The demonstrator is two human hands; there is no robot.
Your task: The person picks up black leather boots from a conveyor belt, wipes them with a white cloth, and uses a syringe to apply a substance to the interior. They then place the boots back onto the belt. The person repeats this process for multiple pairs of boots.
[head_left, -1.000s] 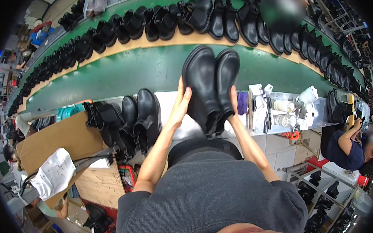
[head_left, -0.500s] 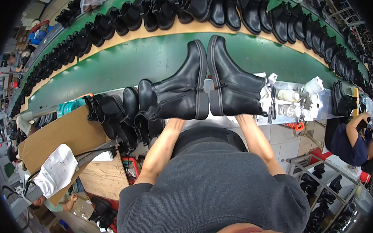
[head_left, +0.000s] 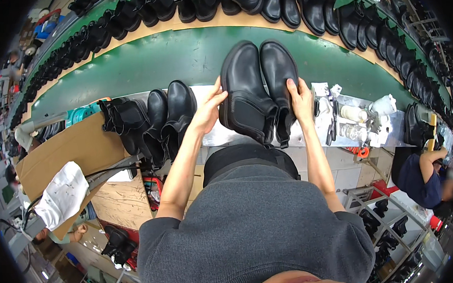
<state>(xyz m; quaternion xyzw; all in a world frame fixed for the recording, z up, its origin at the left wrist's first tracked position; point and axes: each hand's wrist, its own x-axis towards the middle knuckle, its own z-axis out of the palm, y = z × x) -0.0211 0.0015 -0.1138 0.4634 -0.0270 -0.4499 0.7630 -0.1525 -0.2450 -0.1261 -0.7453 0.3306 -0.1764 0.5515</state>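
Above the green belt [head_left: 144,63], both hands (left [head_left: 207,111], right [head_left: 300,96]) gripping paired black boots [head_left: 257,85], toes outward.

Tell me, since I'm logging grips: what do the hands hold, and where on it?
A pair of black boots, side by side. The left hand grips the left boot's outer side, the right hand the right boot's outer side.

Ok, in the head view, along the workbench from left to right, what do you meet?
Cardboard sheet → black boots standing on the bench → left hand → pair of black boots held up → right hand → white bottles and small tools → another black boot.
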